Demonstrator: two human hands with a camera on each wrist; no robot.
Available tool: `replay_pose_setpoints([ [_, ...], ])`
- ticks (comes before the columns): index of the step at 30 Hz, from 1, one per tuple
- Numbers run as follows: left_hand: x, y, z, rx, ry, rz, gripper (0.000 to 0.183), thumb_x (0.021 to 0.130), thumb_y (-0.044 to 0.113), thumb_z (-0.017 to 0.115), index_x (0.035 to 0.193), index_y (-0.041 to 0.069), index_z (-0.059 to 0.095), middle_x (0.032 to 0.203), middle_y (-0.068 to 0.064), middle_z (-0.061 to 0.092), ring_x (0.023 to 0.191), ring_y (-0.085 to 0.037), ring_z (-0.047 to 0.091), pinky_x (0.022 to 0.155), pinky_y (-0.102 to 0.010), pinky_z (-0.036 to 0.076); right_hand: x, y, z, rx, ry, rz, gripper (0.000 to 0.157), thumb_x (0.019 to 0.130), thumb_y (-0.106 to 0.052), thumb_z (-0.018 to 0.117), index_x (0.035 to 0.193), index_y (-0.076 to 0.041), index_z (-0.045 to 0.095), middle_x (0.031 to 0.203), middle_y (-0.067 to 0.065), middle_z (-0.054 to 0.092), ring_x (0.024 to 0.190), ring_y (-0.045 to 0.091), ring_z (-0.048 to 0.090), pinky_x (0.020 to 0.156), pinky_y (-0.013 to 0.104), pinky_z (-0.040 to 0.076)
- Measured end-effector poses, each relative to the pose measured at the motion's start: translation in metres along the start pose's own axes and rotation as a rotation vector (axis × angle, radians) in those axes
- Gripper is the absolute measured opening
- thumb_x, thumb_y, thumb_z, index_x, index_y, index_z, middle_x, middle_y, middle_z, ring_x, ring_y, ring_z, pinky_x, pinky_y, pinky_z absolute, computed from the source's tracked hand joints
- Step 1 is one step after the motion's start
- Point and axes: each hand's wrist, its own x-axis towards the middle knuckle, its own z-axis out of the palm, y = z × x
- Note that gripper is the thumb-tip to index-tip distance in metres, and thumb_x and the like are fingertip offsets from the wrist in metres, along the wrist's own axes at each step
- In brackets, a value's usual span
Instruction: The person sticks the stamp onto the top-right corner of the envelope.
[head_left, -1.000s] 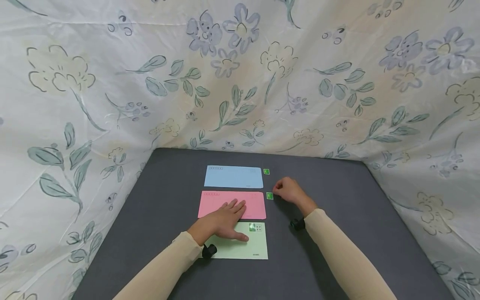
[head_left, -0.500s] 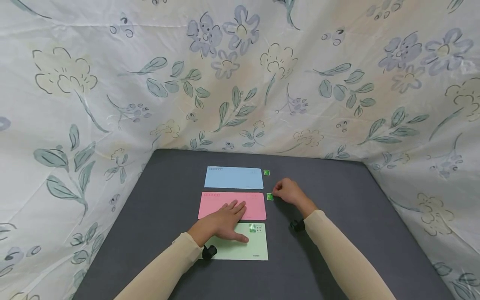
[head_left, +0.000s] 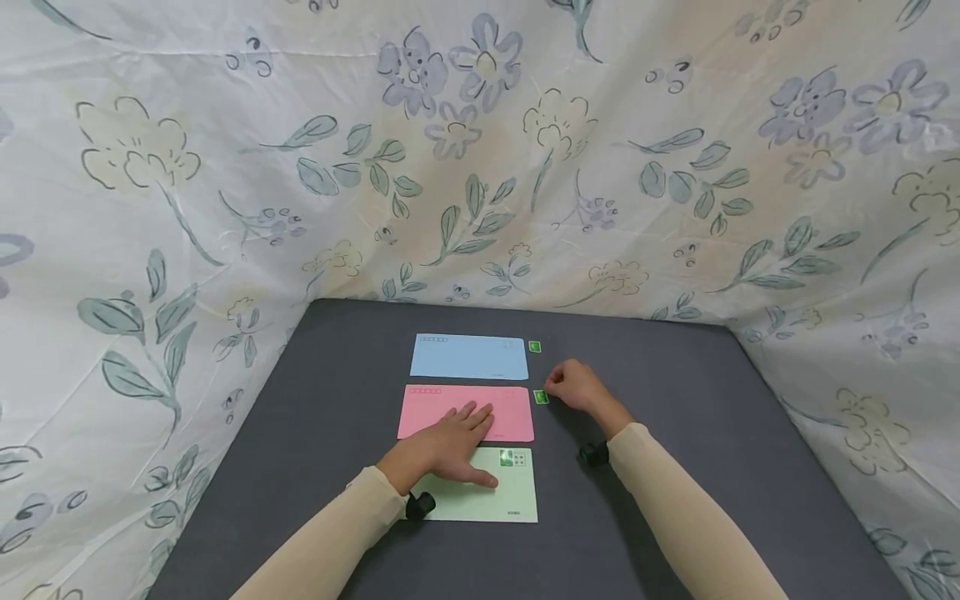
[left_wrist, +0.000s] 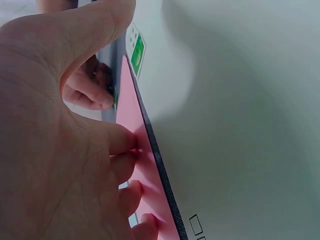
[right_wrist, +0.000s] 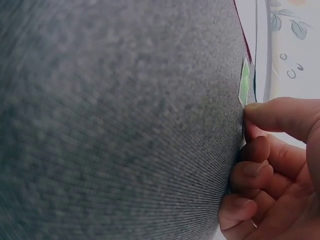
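Observation:
My left hand (head_left: 450, 443) lies with fingers spread on the pink envelope (head_left: 420, 408), its thumb over the pale green envelope (head_left: 487, 500) nearer me. On that green envelope's upper right is a green stamp (head_left: 506, 457) beside a printed box. Right of the pink envelope, my right hand (head_left: 579, 385) pinches the near corner of a small green stamp (head_left: 540, 397) between thumb and index finger. The right wrist view shows the thumb tip at the edge of this stamp (right_wrist: 244, 82), the other fingers curled against the table. Its far part stays uncovered.
Beyond the pink one lies a blue envelope (head_left: 468, 358), with another green stamp (head_left: 535, 347) just off its right end. All rest on a dark grey table (head_left: 637, 350). Flowered cloth (head_left: 480, 167) hangs behind and along both sides.
The stamp at my right hand has turned slightly and shifted a little toward me. My left hand stays in place on the pink envelope.

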Motion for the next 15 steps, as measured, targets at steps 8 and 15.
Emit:
replay_pose_setpoints([
  [8, 0.0017, 0.0001, 0.0011, 0.002, 0.0, -0.005, 0.11, 0.092, 0.07, 0.07, 0.171, 0.004, 0.031, 0.18, -0.01, 0.021, 0.165, -0.035, 0.015, 0.131, -0.052, 0.019, 0.0033, 0.006, -0.0004, 0.008, -0.023, -0.033, 0.018, 0.1, -0.01, 0.069, 0.084, -0.007, 0.077, 0.074, 0.005, 0.061, 0.071, 0.02, 0.057, 0.062, 0.033, 0.043],
  [15, 0.0023, -0.0008, 0.0013, -0.007, -0.005, -0.012, 0.11, 0.092, 0.07, 0.07, 0.171, 0.005, 0.03, 0.18, -0.009, 0.02, 0.166, -0.035, 0.014, 0.131, -0.053, 0.018, 0.0039, 0.0079, -0.0012, 0.025, -0.029, -0.044, 0.02, 0.099, -0.01, 0.069, 0.08, -0.008, 0.074, 0.069, 0.003, 0.056, 0.067, 0.019, 0.054, 0.062, 0.033, 0.041],
])
